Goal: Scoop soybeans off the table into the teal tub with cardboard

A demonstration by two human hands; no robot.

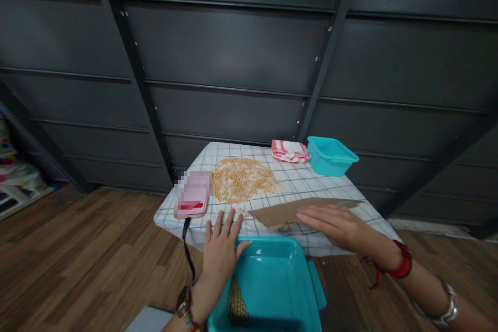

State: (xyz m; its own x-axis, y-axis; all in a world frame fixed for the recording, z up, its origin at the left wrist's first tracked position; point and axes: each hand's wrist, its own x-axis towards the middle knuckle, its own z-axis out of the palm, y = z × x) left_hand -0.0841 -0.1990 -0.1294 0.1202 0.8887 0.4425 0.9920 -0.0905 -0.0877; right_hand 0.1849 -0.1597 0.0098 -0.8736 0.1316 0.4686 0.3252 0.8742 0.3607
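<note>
My left hand (220, 249) lies flat with fingers spread at the table's near edge, against the rim of a large teal tub (272, 280) held below the edge. A few yellow grains (237, 303) sit in the tub's bottom left corner. My right hand (334, 224) rests flat, fingers stretched out, on a brown cardboard sheet (288, 210) lying on the checked tablecloth (303, 179). A wide pile of yellow grains (241, 179) is spread on the cloth just beyond both hands.
A pink phone-like object (192, 194) with a black strap hanging off the edge lies at the table's left. A folded pink-striped cloth (288, 150) and a small teal tub (330, 155) stand at the back right. Dark metal panels rise behind; wooden floor surrounds the table.
</note>
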